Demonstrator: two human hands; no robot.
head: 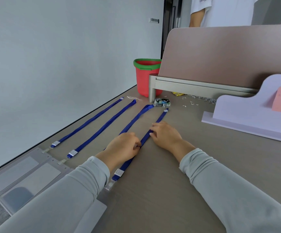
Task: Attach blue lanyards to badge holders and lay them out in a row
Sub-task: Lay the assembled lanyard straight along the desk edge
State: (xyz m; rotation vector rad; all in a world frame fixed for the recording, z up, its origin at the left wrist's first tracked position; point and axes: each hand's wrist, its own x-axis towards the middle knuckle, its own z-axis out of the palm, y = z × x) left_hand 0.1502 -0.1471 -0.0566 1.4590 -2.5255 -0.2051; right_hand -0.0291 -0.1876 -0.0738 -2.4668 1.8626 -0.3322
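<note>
Grey-brown table [178, 174] bearing four blue lanyards laid side by side, two badge holders [24, 172] at its left edge. Left hand [124, 148] pinches the rightmost lanyard [145, 138] (strap mid-length); right hand [165, 133] presses fingers flat upon it. Red bucket [144, 78] behind.

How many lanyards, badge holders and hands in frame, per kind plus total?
Blue lanyards: 4
Badge holders: 3 visible, the nearest mostly under the left sleeve
Hands: 2, left hand, right hand, both on the rightmost lanyard
Total: 9
</note>
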